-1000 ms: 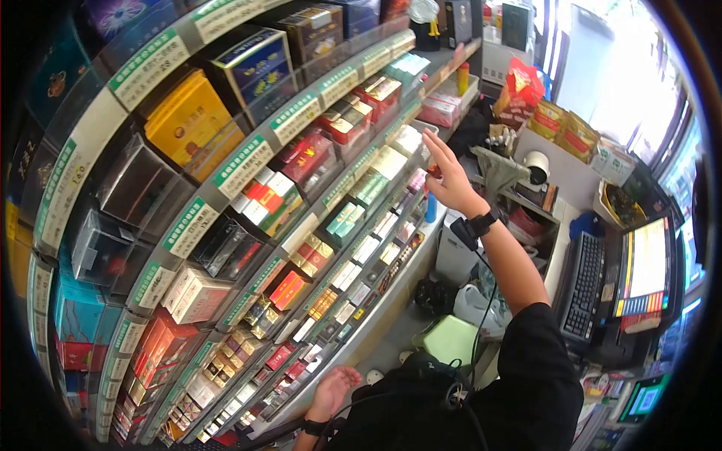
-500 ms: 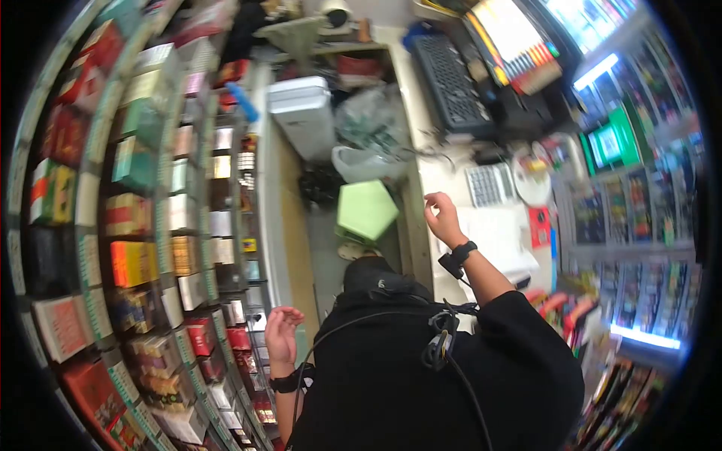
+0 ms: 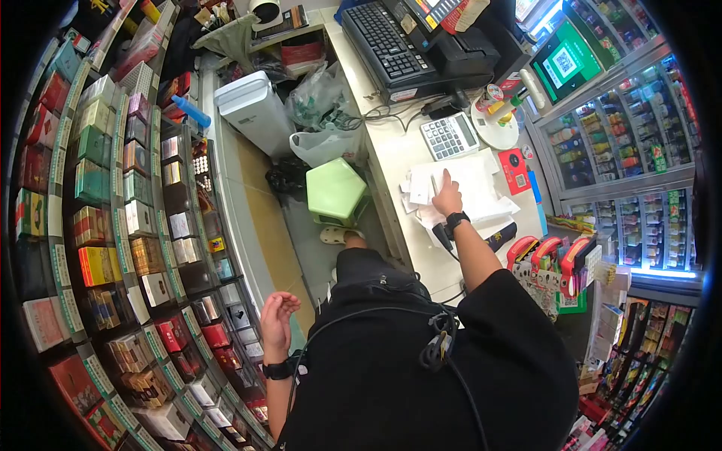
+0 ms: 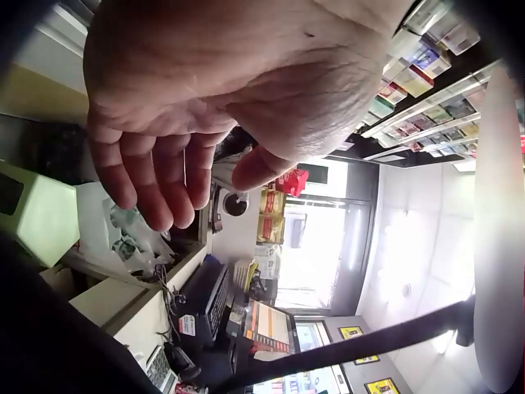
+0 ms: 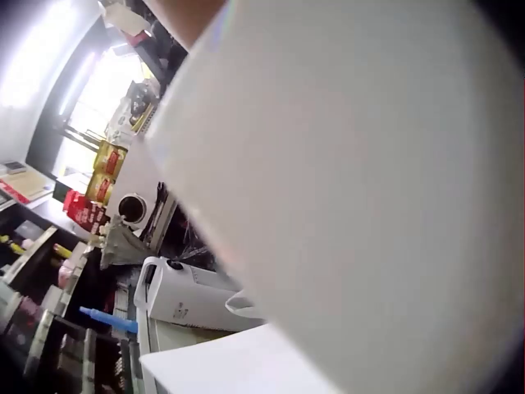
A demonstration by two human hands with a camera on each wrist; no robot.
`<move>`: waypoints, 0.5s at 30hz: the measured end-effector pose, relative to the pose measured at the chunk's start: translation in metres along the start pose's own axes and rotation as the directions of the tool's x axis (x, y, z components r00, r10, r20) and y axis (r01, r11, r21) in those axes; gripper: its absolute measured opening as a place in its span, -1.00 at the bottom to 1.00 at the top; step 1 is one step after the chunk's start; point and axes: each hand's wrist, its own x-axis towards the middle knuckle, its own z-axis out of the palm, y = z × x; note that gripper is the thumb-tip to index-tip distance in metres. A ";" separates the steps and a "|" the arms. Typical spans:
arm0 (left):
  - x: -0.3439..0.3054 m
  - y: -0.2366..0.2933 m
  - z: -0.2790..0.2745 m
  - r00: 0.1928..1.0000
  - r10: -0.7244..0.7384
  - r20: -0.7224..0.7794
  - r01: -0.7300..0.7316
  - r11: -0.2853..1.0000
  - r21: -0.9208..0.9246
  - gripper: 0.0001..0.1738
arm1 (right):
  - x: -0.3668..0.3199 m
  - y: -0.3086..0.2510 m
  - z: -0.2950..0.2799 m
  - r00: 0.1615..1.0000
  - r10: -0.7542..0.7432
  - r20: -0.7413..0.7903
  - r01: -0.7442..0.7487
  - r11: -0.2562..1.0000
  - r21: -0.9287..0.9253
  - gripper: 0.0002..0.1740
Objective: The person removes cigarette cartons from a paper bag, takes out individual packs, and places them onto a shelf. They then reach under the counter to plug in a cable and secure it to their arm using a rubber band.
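My right hand (image 3: 448, 199) is over a stack of white papers (image 3: 481, 180) on the counter, its index finger extended and the other fingers partly hidden. Whether it pinches a sheet cannot be told. In the right wrist view a blurred white sheet (image 5: 344, 197) fills most of the picture and covers the fingers. My left hand (image 3: 277, 323) hangs beside the shelves with loosely bent fingers; the left wrist view shows the same hand (image 4: 221, 90) palm in view, holding nothing. A calculator (image 3: 449, 137) lies just beyond the papers.
Shelves of small boxes (image 3: 98, 267) line the left side. A green stool (image 3: 335, 189), a white bin (image 3: 256, 113) and plastic bags (image 3: 323, 146) stand between shelves and counter. A keyboard (image 3: 387, 45), a QR-code screen (image 3: 562, 66) and red-topped racks (image 3: 547, 255) are at the right.
The view has turned from the shelves toward the counter. My right hand has moved from near the shelves to the papers. My left hand stays low, holding nothing.
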 end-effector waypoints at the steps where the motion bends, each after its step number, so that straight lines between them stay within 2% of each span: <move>1: -0.002 -0.002 -0.001 1.000 0.003 -0.001 -0.003 1.000 0.001 -0.74 | 0.001 0.001 0.000 1.000 0.017 0.018 -0.016 0.999 -0.035 -0.02; 5: -0.009 -0.014 -0.002 0.999 -0.009 -0.031 0.008 0.999 -0.033 -0.75 | 0.008 0.003 0.001 1.000 -0.008 -0.015 0.008 0.999 -0.039 0.03; 8: -0.012 -0.015 -0.004 0.999 0.001 -0.051 -0.002 1.000 -0.029 -0.75 | 0.013 0.005 0.000 0.999 0.026 -0.029 -0.027 0.999 -0.029 0.05; 10: -0.013 -0.016 -0.004 0.998 0.009 -0.056 -0.011 0.999 -0.030 -0.76 | 0.016 0.005 -0.002 0.999 0.044 -0.012 -0.046 0.989 -0.143 0.06; 11: -0.012 -0.017 -0.003 0.998 0.011 -0.061 -0.012 0.999 -0.029 -0.75 | 0.018 0.004 -0.004 0.999 0.043 -0.011 -0.044 0.989 -0.143 0.06; 14: -0.011 -0.018 -0.001 0.997 0.013 -0.074 -0.015 0.999 -0.028 -0.75 | 0.016 -0.003 -0.018 0.994 0.105 0.014 -0.104 0.992 -0.068 0.06; 15: -0.011 -0.017 0.000 0.997 0.015 -0.079 -0.017 0.999 -0.027 -0.75 | 0.012 -0.007 -0.023 0.993 0.107 -0.042 -0.107 0.994 0.019 0.07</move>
